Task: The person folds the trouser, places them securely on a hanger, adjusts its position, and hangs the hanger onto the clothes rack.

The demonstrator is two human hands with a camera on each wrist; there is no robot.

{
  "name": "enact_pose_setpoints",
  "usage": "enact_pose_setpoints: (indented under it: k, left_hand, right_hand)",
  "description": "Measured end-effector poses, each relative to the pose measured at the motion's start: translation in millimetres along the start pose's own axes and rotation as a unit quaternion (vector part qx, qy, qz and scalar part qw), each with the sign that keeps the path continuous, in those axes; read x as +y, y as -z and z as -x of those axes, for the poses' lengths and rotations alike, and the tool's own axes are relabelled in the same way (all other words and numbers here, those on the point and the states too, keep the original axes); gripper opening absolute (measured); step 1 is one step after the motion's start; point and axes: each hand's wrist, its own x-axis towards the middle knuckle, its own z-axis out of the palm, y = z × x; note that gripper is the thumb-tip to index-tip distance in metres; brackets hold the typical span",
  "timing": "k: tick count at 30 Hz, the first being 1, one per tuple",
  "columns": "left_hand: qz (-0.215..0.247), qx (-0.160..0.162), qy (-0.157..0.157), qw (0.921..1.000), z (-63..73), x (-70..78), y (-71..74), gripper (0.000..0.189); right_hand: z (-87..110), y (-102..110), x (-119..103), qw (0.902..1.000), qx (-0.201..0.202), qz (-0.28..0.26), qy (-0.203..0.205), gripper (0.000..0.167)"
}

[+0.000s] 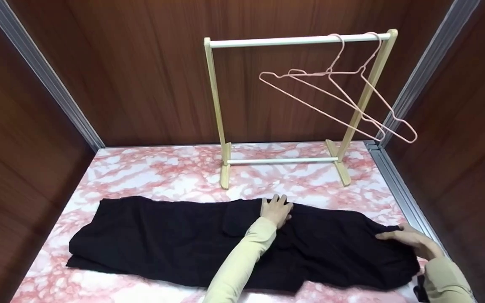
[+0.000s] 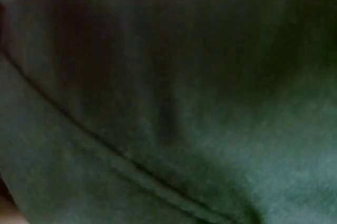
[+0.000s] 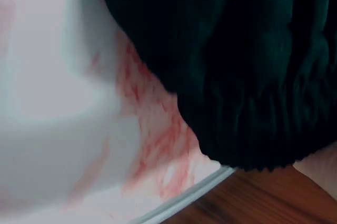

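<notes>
A long black cloth garment (image 1: pixel 162 240) lies stretched sideways across the pink-and-white marbled bench (image 1: pixel 141 168), in front of a rack of pale wooden posts and white rails (image 1: pixel 267 41). The left hand (image 1: pixel 275 211), below a pale yellow sleeve (image 1: pixel 242 261), rests on the garment near its far edge, fingers slightly spread and relaxed rather than clenched. The right hand (image 1: pixel 415 240), in a matching sleeve (image 1: pixel 446 277), grasps the garment's right end, with cloth between the thumb and the fingers. The right wrist view shows a gathered, ruffled edge (image 3: pixel 253 155) at that end, with a bit of skin beside it; the left wrist view is dark and blurred, filled by cloth with a curved seam (image 2: pixel 113 153).

Two thin pink hangers (image 1: pixel 318 110) hang by their hooks toward the right end of the rack's top rail, their frames overlapping. Brown wood-grain panels (image 1: pixel 150 84) stand behind and at both sides, with grey metal strips (image 1: pixel 53 88) along the corners
</notes>
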Motion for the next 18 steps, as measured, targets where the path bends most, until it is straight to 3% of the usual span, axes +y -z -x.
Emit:
enact_pose_setpoints:
  k: [5, 8, 11, 13, 18]
  left_hand:
    - [0.003, -0.008, -0.001, 1.0000, -0.5, -0.6, 1.1, 0.025]
    - [0.003, -0.012, 0.001, 0.9999, -0.7, -1.7, 2.5, 0.024]
    - [0.004, -0.014, 0.004, 0.9999, -1.2, -2.9, 3.4, 0.022]
    - [0.004, -0.013, 0.005, 0.9999, -1.0, -3.3, 4.0, 0.022]
    - [0.004, -0.011, -0.004, 0.9999, -0.8, -3.9, 3.8, 0.023]
  right_hand:
    - [1.1, 3.9, -0.8, 0.9990, -0.035, -0.027, -0.010, 0.043]
    - [0.3, 6.9, -1.8, 0.9988, -0.023, -0.044, -0.003, 0.055]
    - [-0.9, 8.7, -4.8, 0.9978, 0.022, -0.060, 0.016, 0.052]
    - [-1.8, 8.3, -7.6, 0.9950, 0.072, -0.061, 0.033, 0.043]
    - [-4.4, 5.4, -15.7, 0.9778, 0.197, -0.021, 0.070, 0.034]
